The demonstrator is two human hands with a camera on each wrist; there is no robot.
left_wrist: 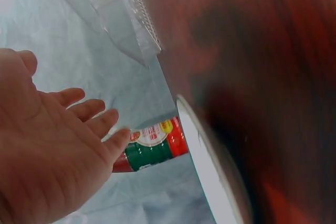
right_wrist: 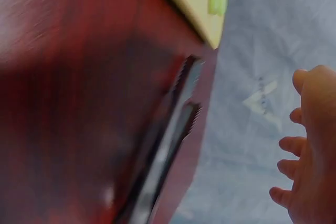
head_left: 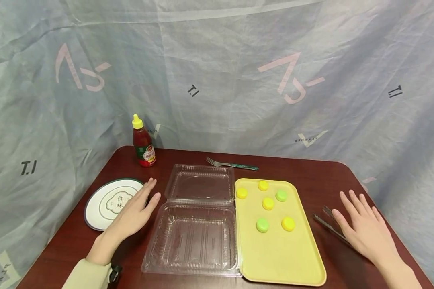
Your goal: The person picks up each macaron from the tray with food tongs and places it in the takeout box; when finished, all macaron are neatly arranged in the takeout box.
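Observation:
My left hand [head_left: 132, 216], fingers extended and holding nothing, is over the table between the white plate [head_left: 105, 200] and the clear plastic container [head_left: 195, 241], whose lid [head_left: 202, 182] lies folded back. In the left wrist view the palm [left_wrist: 52, 156] shows with nothing in it. My right hand [head_left: 372, 233] is spread above dark tongs [head_left: 330, 228], partly covering them from the head view; the right wrist view shows the tongs [right_wrist: 163, 150] apart from the hand [right_wrist: 312, 156]. Between the hands, a yellow tray [head_left: 275, 261] holds several yellow and green round pieces [head_left: 268, 203].
A red sauce bottle [head_left: 143, 144] with a yellow cap stands at the back left. A fork [head_left: 231, 164] lies near the table's back edge, behind the container and tray. Grey printed cloth [head_left: 220, 80] hangs behind and beside the table [head_left: 311, 172].

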